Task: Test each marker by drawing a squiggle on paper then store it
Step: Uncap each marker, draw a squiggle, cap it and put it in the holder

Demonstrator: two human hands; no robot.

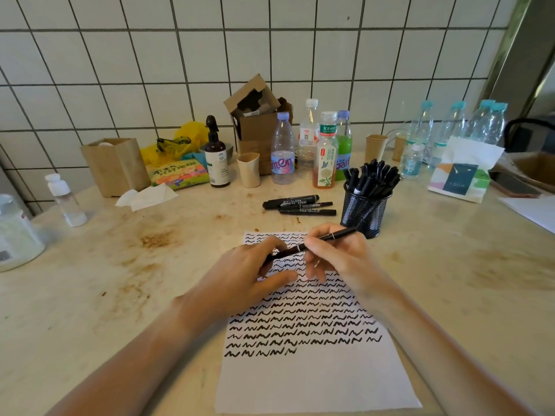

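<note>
A black marker (315, 243) lies almost level above the white paper (315, 382), held at both ends. My left hand (249, 274) grips its left end and my right hand (336, 256) pinches its middle, with the right end sticking out toward the pen cup. Whether the cap is on cannot be told. The paper carries several rows of black squiggles, with its lower part blank. A black mesh pen cup (365, 213) full of black markers stands just beyond my right hand. Three loose black markers (297, 205) lie on the table to the left of the cup.
Bottles (282, 151), a cardboard box (258, 121), paper cups (248, 169) and a brown spray bottle (216, 157) crowd the back by the tiled wall. A tissue pack (462, 172) sits at right and a small white-capped bottle (64, 199) at left. The stained tabletop (120, 280) stretches left of the paper.
</note>
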